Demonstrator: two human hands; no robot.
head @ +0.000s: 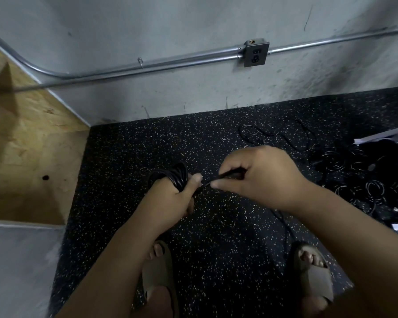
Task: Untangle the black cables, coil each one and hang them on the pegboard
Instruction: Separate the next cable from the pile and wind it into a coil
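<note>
Loops of glossy black rubber cable [172, 174] are hanging in my left hand [170, 198], which is gripping them above the speckled black floor [216, 237]. My right hand [262, 177] is pinching the loose tail. I am judging it light, limp and slightly slick, so gripping the whole bundle is safest. More tangled black cables [365, 180] are lying near the floor's right edge.

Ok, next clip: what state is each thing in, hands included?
left hand, grips the coiled cable
coiled cable, looped round the left hand, tail not yet wound
right hand, pinches that tail
thin cable, loose on the floor, uncoiled
cable pile, heaped on the floor
wall outlet, nothing plugged in
</note>
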